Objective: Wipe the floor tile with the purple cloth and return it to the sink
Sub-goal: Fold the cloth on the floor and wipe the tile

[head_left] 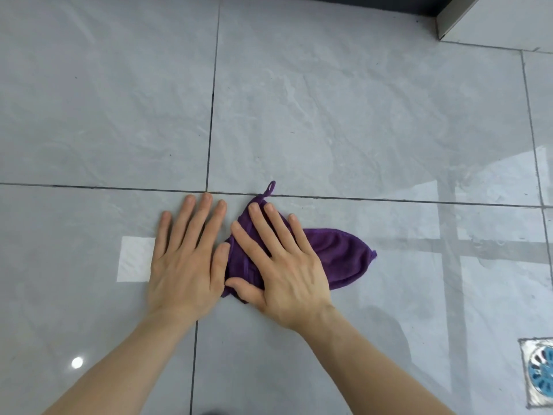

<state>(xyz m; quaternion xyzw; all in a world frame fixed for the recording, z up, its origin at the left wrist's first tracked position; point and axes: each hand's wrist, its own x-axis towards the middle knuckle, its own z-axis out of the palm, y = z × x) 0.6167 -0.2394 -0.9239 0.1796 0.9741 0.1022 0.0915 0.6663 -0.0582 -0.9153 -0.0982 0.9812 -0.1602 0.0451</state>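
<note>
The purple cloth (338, 254) lies folded on the grey floor tile (389, 295), its hanging loop pointing up across a grout line. My right hand (281, 265) lies flat on the cloth's left half, fingers spread, thumb at the cloth's near edge. Beside it on the left, my left hand (185, 256) rests palm down on the bare tile, its thumb touching the cloth's left edge. The sink is not in view.
A metal floor drain (538, 372) with a blue strainer sits at the lower right edge. A dark cabinet base and a white corner (449, 22) run along the top right. Dark grout lines cross the glossy floor, and the tile right of the cloth looks wet.
</note>
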